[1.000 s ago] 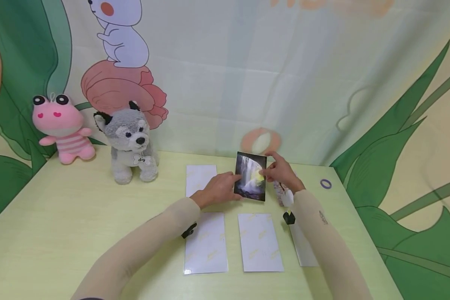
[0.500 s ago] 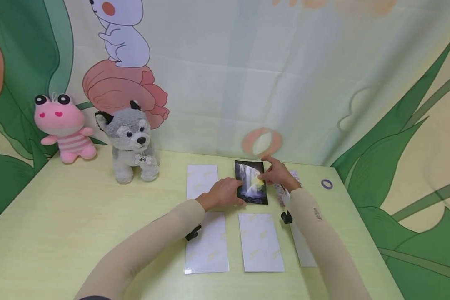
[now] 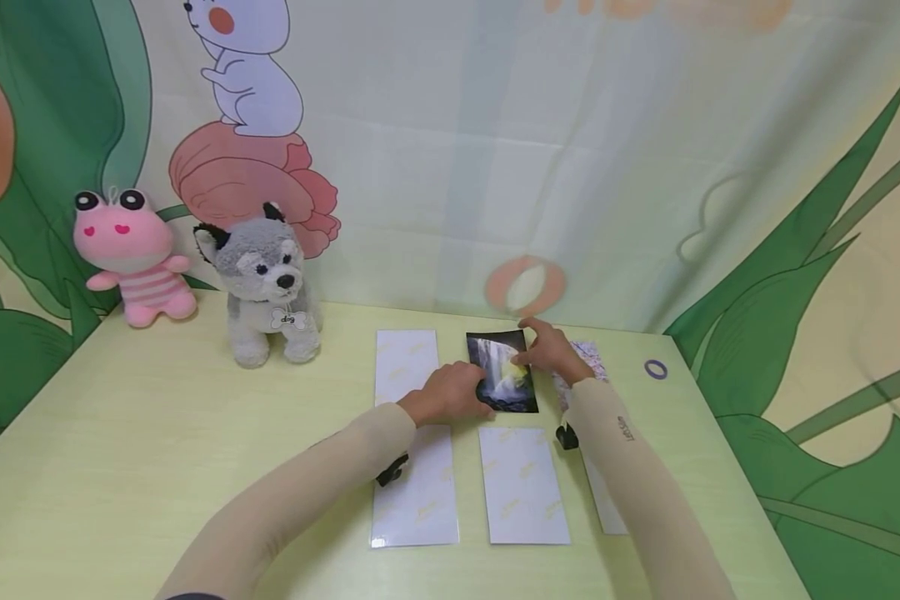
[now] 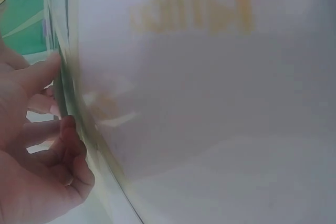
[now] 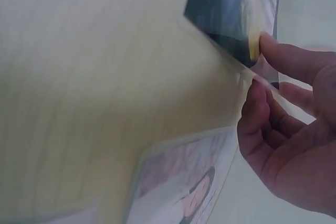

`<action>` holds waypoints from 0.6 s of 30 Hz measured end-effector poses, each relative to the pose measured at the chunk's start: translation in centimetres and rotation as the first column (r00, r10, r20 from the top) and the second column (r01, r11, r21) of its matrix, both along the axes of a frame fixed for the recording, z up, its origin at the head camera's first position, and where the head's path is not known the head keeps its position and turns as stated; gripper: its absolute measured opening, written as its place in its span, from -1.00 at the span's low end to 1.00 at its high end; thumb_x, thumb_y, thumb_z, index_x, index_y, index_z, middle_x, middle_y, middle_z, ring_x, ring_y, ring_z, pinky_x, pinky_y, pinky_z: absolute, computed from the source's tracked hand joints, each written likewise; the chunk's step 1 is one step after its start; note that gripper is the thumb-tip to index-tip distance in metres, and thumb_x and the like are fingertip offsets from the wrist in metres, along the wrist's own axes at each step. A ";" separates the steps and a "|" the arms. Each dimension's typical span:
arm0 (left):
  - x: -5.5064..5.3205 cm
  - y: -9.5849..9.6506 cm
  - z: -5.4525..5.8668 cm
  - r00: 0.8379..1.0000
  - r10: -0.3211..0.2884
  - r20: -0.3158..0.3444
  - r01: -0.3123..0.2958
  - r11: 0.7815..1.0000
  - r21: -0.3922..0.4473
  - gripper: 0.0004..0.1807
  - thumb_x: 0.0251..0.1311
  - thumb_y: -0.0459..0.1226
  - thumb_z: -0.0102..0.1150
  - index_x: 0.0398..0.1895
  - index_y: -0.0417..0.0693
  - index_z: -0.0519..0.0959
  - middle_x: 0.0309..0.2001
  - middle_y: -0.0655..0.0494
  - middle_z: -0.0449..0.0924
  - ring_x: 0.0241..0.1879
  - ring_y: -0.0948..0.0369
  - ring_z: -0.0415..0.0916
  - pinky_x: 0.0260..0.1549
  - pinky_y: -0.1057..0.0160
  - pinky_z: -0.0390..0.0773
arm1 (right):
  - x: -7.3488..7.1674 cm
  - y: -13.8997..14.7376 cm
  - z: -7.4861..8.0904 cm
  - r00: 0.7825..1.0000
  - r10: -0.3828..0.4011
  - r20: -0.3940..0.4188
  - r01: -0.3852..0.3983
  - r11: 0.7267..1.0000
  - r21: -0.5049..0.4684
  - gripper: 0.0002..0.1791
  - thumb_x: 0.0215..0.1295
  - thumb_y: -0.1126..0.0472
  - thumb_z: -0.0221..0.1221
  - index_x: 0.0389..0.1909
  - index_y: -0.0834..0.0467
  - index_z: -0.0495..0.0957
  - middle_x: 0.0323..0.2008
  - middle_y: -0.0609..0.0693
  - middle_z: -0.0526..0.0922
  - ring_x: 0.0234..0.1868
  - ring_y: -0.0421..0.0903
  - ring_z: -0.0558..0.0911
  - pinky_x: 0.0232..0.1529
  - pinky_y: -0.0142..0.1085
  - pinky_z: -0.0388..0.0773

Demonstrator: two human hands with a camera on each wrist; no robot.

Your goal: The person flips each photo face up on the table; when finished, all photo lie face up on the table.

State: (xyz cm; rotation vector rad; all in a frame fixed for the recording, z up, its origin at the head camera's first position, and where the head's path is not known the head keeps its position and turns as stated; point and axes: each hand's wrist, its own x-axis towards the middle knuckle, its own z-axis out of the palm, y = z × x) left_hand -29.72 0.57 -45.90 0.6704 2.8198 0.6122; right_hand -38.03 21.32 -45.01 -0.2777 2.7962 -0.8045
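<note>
The left hand (image 3: pixel 453 392) and right hand (image 3: pixel 551 348) pinch opposite edges of a waterfall picture (image 3: pixel 499 375), held between a white card (image 3: pixel 405 360) and a pinkish card (image 3: pixel 591 357) near the back of the table (image 3: pixel 157 433).

A right hand (image 5: pixel 299 153) comes in from the right side and pinches the lower edge of a dark card (image 5: pixel 231 19). The thumb (image 5: pixel 294 59) presses on its face beside a yellow patch; the other fingers (image 5: pixel 254 116) curl below that edge. The card slants, its edge running down to the right, and its upper part is cut off; bluish and pale streaks show on it. Below lies a pink card (image 5: pixel 181 177), blurred, with a white area and a dark curved line, its upper right corner near the curled fingers. A pale corner (image 5: pixel 58 217) shows at lower left on the light, faintly streaked bench (image 5: pixel 94 77).
</note>
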 end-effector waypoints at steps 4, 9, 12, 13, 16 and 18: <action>-0.1 0.1 -0.1 1.000 -0.003 0.030 0.003 1.000 -0.015 -0.59 0.04 0.06 0.48 -0.43 -0.01 0.52 -0.45 0.15 0.51 -0.44 0.20 0.43 -0.46 0.20 0.39 | 0.5 -0.4 0.1 1.000 -0.015 -0.004 0.016 0.998 0.061 -0.19 0.25 0.13 0.36 0.46 0.18 0.23 0.11 0.33 0.59 0.04 0.26 0.61 0.04 0.05 0.53; -0.2 0.2 -0.1 0.999 -0.004 0.043 0.005 0.999 -0.041 -0.59 0.04 0.06 0.48 -0.46 0.02 0.49 -0.49 0.18 0.45 -0.50 0.23 0.34 -0.51 0.22 0.35 | 0.8 -0.8 -0.1 0.999 -0.050 0.004 0.050 0.994 0.092 -0.19 0.28 0.10 0.33 0.47 0.18 0.20 0.41 0.33 0.32 0.34 0.34 0.39 0.26 0.16 0.40; -0.3 0.4 0.0 0.999 0.000 0.038 0.003 0.997 -0.072 -0.59 0.04 0.06 0.48 -0.46 0.03 0.49 -0.48 0.19 0.46 -0.49 0.23 0.35 -0.51 0.22 0.36 | 0.8 -0.9 -0.2 0.998 -0.065 -0.004 0.065 0.993 0.094 -0.18 0.27 0.10 0.34 0.47 0.20 0.21 0.40 0.32 0.34 0.33 0.33 0.41 0.25 0.16 0.40; -0.4 0.5 0.0 0.999 0.000 0.037 0.003 0.997 -0.083 -0.59 0.04 0.06 0.48 -0.46 0.03 0.49 -0.48 0.18 0.46 -0.49 0.22 0.36 -0.50 0.22 0.36 | 0.8 -0.9 -0.2 0.998 -0.067 -0.006 0.067 0.993 0.097 -0.19 0.26 0.10 0.34 0.46 0.20 0.21 0.40 0.32 0.34 0.32 0.33 0.41 0.24 0.16 0.41; -0.5 0.6 0.1 0.999 -0.002 0.044 0.007 0.993 -0.117 -0.60 0.05 0.08 0.46 -0.45 0.04 0.50 -0.47 0.17 0.47 -0.48 0.21 0.38 -0.50 0.21 0.35 | 0.8 -1.0 -0.3 0.998 -0.068 -0.003 0.068 0.992 0.106 -0.19 0.27 0.09 0.34 0.46 0.21 0.22 0.40 0.32 0.34 0.31 0.33 0.42 0.23 0.17 0.42; -0.5 0.6 0.2 0.999 -0.005 0.050 0.011 0.991 -0.135 -0.60 0.06 0.09 0.45 -0.44 0.05 0.51 -0.47 0.17 0.47 -0.47 0.20 0.38 -0.50 0.20 0.34 | 0.8 -1.0 -0.3 0.998 -0.069 0.003 0.069 0.991 0.112 -0.19 0.27 0.09 0.34 0.46 0.22 0.22 0.40 0.33 0.34 0.31 0.33 0.42 0.23 0.18 0.42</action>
